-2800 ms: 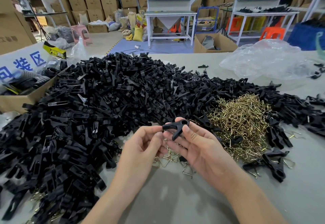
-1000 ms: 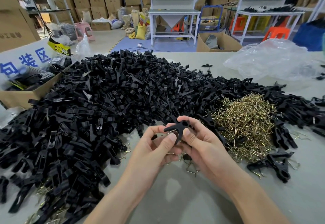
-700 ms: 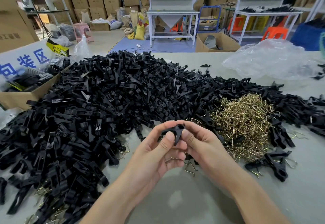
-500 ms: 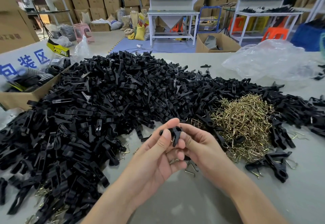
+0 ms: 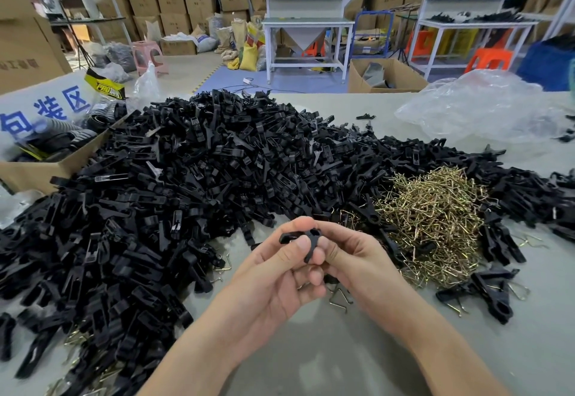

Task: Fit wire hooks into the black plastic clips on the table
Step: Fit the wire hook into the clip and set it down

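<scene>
Clip [image 5: 306,237] up off the worktop [image 5: 311,355], black plastic, caught between both hands right in the middle of the view. The left hand [image 5: 273,280] pinches it with the thumb laid over its near face and the fingers curled underneath; the right hand [image 5: 357,258] grips the other side, fingers wrapped round from behind. Whether a wire hook sits in it I cannot tell, the fingers cover too much. Just beneath the hands, a few loose hooks [image 5: 340,297] lie on the bare surface. Left and beyond, a huge pile of black clips [image 5: 186,177] sprawls across the worktop, running up against a cardboard box [image 5: 31,171] at the left edge. On the right, a heap of wire hooks [image 5: 432,218], brass-coloured, sits near the right hand, and a few separate clips [image 5: 491,296] with wire showing lie just in front of it. Far right, a crumpled plastic bag [image 5: 476,106].
</scene>
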